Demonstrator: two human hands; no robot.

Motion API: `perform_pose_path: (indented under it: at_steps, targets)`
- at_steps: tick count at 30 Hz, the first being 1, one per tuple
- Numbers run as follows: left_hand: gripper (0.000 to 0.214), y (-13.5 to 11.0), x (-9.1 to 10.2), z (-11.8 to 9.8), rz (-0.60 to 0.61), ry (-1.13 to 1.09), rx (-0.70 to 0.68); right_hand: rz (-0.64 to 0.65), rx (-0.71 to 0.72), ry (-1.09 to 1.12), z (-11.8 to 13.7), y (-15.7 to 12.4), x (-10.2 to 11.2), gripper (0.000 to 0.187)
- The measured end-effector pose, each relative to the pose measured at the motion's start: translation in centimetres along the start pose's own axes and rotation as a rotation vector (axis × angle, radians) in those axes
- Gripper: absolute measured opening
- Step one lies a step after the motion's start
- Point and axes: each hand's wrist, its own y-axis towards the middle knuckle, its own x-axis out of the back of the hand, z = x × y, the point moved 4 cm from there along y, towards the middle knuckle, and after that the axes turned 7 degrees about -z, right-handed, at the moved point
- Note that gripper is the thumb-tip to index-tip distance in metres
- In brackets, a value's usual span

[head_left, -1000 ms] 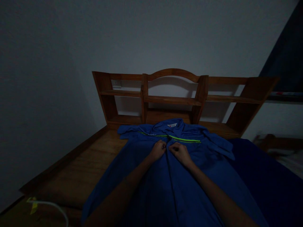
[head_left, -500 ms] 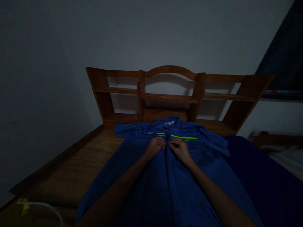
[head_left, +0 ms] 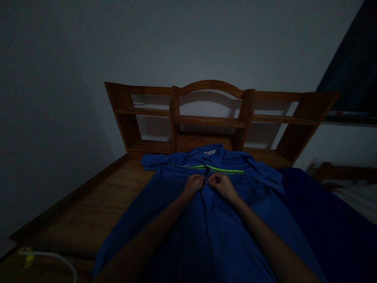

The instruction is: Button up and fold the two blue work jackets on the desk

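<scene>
A blue short-sleeved shirt [head_left: 176, 220] lies spread out, its collar toward the wooden shelf and a green stripe across the chest. Just below the stripe, my left hand [head_left: 193, 184] is closed in a pinch on one side of the front opening. Opposite it, my right hand [head_left: 222, 184] pinches the other front edge, thumb and forefinger together. The dark gap of the placket runs between them and down the shirt. Any button at my fingertips is too small and dim to make out.
A wooden headboard shelf [head_left: 207, 121] stands against the wall behind the collar. Bare wooden boards [head_left: 114, 200] lie to the left, with a pale cord [head_left: 53, 254] at the lower left. Dark blue cloth [head_left: 312, 212] covers the right side.
Both hands have moved slightly down the front of the shirt, and the opening has shifted a little left. Both remain pinched on the edges.
</scene>
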Motion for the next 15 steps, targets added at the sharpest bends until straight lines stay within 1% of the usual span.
perform_pose_path:
  at_steps: [2, 6, 11, 15]
  targets:
    - [0.03, 0.2, -0.2, 0.6, -0.009, -0.018, 0.054, 0.023, -0.006, -0.004, -0.2, 0.0, -0.2, 0.012]
    - [0.034, 0.0, 0.0, 1.1, -0.042, 0.016, 0.099, 0.032, 0.009, -0.038, 0.0, -0.3, -0.2, 0.013]
    - [0.021, -0.3, 0.6, 1.1, -0.085, 0.057, 0.119, 0.037, 0.029, -0.084, 0.5, -0.6, -0.2, 0.014]
    - [0.017, -0.3, 0.8, 1.2, -0.116, 0.06, 0.128, 0.035, 0.041, -0.12, 0.7, -0.6, -0.3, 0.014]
